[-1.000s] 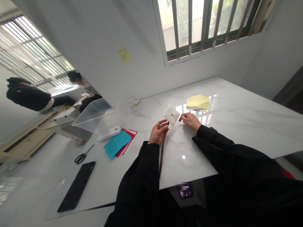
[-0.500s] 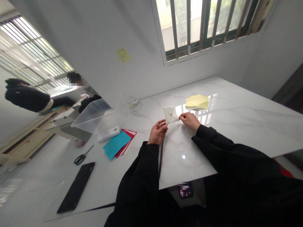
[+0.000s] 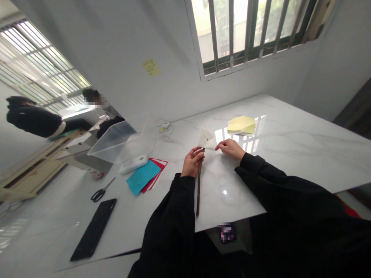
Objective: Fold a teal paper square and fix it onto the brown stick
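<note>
My left hand closes round the dark stick, keeping it steady; my right hand pinches the edge of the white folded paper, pinned at the stick's far end, over the marble worktop.

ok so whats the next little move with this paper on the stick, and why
I'd probably turn the white paper gently by its corner, to check it rotates freely. Your right hand is already at that corner, and your left hand grips the brown stick just below it. A small dark dot at the paper's middle looks like its fixing point, though the picture can't show how loose it is.
</note>
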Demonstrator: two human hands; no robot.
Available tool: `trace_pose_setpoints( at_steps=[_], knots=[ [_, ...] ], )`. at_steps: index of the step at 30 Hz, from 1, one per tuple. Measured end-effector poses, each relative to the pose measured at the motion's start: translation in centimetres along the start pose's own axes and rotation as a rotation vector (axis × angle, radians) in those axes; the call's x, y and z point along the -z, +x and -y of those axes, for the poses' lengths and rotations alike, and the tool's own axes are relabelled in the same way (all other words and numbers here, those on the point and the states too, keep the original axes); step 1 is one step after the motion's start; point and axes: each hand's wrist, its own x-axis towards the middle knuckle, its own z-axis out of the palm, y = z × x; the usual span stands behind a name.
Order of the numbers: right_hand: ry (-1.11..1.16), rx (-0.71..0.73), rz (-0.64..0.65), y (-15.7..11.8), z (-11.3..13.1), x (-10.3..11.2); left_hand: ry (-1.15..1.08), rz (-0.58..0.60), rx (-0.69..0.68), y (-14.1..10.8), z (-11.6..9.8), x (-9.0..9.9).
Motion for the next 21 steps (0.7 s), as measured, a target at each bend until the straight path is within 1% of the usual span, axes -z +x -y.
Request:
trace_pose_setpoints(
  at_steps=[1, 3, 7, 11, 13, 15, 18, 19, 21],
  knots=[
    [-0.008, 0.017, 0.027, -0.04, 0.07, 0.03, 0.000, -0.006, -0.005, 0.05, 0.04, 0.05],
    [-0.026, 0.034, 0.032, -0.11, 0.16, 0.09, 0.000, -0.010, -0.015, 0.11, 0.11, 0.15],
    [-0.040, 0.034, -0.012, -0.13, 0.13, 0.04, 0.015, -0.006, -0.024, 0.11, 0.18, 0.24],
    [-0.006, -0.031, -0.106, 0.00, -0.02, -0.20, 0.003, -0.008, -0.013, 0.06, 0.11, 0.18],
    [0.042, -0.048, -0.130, 0.04, -0.04, -0.27, -0.005, -0.005, -0.010, 0.05, 0.08, 0.13],
    [0.064, -0.028, -0.084, 0.02, 0.04, -0.24, -0.005, -0.002, -0.011, 0.05, 0.06, 0.10],
    [0.016, 0.023, 0.028, -0.10, 0.25, -0.10, -0.003, -0.008, -0.011, 0.06, 0.05, 0.08],
    [-0.003, 0.035, 0.042, -0.15, 0.31, -0.06, -0.004, -0.010, -0.010, 0.06, 0.05, 0.07],
    [-0.024, 0.045, 0.021, -0.24, 0.40, -0.01, -0.004, -0.009, -0.010, 0.04, 0.03, 0.06]
  ],
)
